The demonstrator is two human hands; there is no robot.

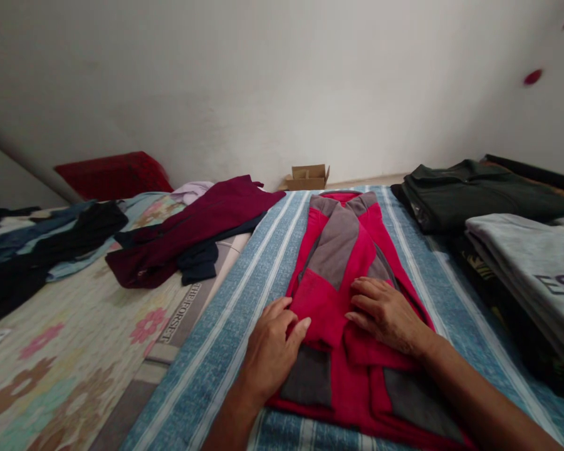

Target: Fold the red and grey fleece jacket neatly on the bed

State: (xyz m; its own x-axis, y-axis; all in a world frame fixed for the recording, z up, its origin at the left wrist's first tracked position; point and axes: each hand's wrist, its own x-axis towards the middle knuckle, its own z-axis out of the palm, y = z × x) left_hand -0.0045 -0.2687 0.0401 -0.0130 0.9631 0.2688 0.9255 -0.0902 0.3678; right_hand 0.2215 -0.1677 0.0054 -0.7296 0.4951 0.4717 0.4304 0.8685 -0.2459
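Note:
A red and grey jacket lies front up on a blue striped cloth, its collar at the far end and its sleeves folded in over the body. At its left edge rests my left hand, the fingers slightly bent and the thumb held apart on the red sleeve cuff. My right hand lies nearly flat on the other folded sleeve, fingers stretched toward the middle of the jacket. Neither hand grips the fabric.
Folded clothes, including a dark green garment and a grey printed shirt, are stacked at right. A maroon garment and several dark clothes lie at left on a floral sheet. Behind stands a small cardboard box.

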